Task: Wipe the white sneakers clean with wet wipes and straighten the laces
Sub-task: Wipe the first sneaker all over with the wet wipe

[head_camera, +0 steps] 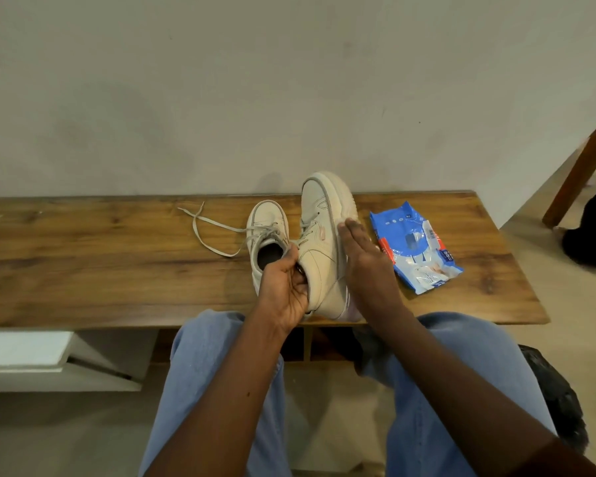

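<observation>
Left hand (284, 287): fingers (291, 258) curled tight, pinching the collar at the heel opening of the tilted sneaker (320, 249), thumb side hidden inside the opening so exact wrap unclear. Right hand (365, 266): fingers (350, 232) straight and pressed together, palm flat against the sole side of the same sneaker, fingertips toward 12 o'clock. A bit of white shows under the heel of that palm near the shoe's heel (350, 309); can't tell whether it's a wipe or part of the sole. The held sneaker is rolled onto its side, toe at 12 o'clock near the wall, heel at 6 o'clock at the near edge of the worktop (100, 270), upper facing 9 o'clock. Second sneaker (267, 242) sits upright on the worktop just beside it at 9 o'clock, touching or nearly touching, opening facing up. Its laces (207, 232) are loose, trailing out over the wood toward 9–10 o'clock in a crossed loop. Blue wet wipes pack (415, 247) lies flat on the worktop at 3 o'clock of the held sneaker, near the right hand but apart from it. Person is seated, knees in blue jeans (207, 390) below the worktop edge at 6 o'clock.
</observation>
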